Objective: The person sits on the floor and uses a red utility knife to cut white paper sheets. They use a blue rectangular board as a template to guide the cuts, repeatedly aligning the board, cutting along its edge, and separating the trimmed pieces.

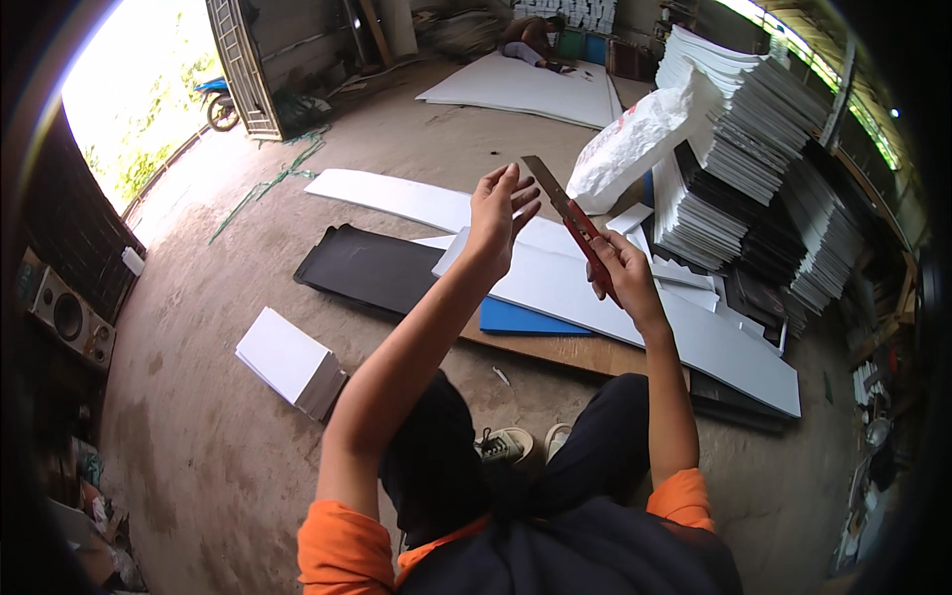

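Note:
My right hand [617, 266] is wrapped round the red handle of a utility knife [580, 224], raised in front of me. Its long blade is out and points up and to the left. Close to the blade, my left hand [498, 210] is lifted with its fingers apart and nothing visible in it; whether a fingertip touches the blade I cannot tell. Below both hands lie long white boards [635, 307], partly over a black sheet [382, 266], a blue board [531, 317] and a brown board [555, 354].
A stack of white sheets [288, 357] stands on the floor at left. Tall piles of sheets [764, 119] and a white sack [635, 144] rise at right. Farther back, another person [531, 42] bends over a large white sheet [516, 89]. A speaker [67, 312] is at far left.

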Motion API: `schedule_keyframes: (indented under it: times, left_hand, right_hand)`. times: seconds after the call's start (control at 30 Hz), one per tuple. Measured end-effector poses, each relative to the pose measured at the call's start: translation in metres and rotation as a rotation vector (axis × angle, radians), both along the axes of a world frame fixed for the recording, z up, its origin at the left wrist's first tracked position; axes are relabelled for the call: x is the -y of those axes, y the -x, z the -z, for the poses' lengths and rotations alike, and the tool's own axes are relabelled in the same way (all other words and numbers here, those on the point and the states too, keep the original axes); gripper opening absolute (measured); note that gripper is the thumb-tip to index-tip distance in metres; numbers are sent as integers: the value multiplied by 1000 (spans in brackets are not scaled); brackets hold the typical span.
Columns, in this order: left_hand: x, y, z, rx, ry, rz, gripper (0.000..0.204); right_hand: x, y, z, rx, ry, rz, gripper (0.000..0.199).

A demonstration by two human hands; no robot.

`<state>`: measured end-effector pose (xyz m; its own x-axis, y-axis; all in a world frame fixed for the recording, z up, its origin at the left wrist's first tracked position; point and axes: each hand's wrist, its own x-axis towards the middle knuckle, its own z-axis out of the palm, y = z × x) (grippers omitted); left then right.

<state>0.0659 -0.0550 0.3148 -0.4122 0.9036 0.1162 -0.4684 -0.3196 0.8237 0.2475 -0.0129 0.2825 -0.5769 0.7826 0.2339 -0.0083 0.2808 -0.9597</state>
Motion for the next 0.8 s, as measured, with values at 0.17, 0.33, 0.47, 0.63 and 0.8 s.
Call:
schedule_keyframes:
  times: [0.17, 0.33, 0.47, 0.63, 0.8]
  left_hand:
    - [-16, 13, 25, -87, 78, -276, 51]
    - [-56, 1, 54, -73, 0, -211, 36]
    - [-75, -14, 86, -176, 139, -143, 24]
    - [-102, -31, 113, -237, 145, 117, 14]
    - [-121, -29, 124, -527, 111, 305, 18]
  right_hand:
    - [-11, 22, -4, 85, -83, -108, 25]
    - [-28, 12, 30, 142, -43, 21, 27]
    - [-38, -17, 50, 317, 124, 99, 27]
    - [-62, -55, 76, 479, 185, 159, 36]
    - [-84, -75, 95, 570, 40, 369, 53]
